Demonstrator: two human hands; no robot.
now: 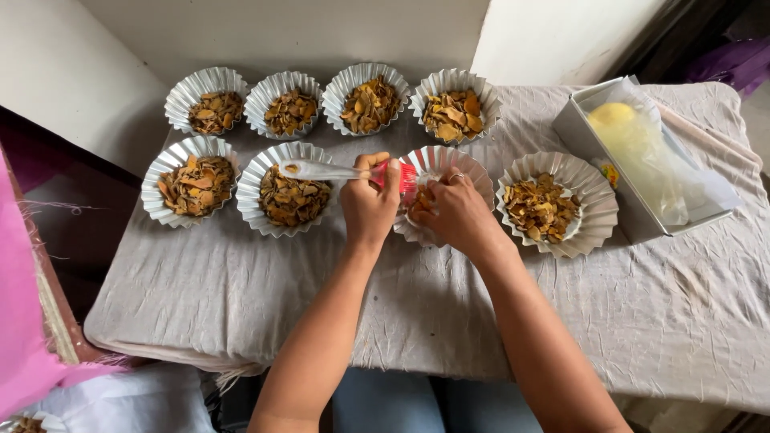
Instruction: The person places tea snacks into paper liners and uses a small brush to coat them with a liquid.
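My left hand (369, 200) grips a brush with a clear handle (317, 170) that points left and a red head (405, 178) over a pleated silver foil cup (469, 170) at the table's middle. My right hand (455, 210), with a ring on one finger, rests inside that cup and holds a few orange-brown dried chips (420, 200). Much of the cup's inside is hidden by both hands.
Several more foil cups of dried chips stand on the grey cloth (241, 289): a back row (289, 108), two at the left (191, 184), one at the right (553, 204). A metal tray (579, 132) with a plastic bag and yellow lump (613, 116) sits far right. Pink fabric (20, 321) lies at the left.
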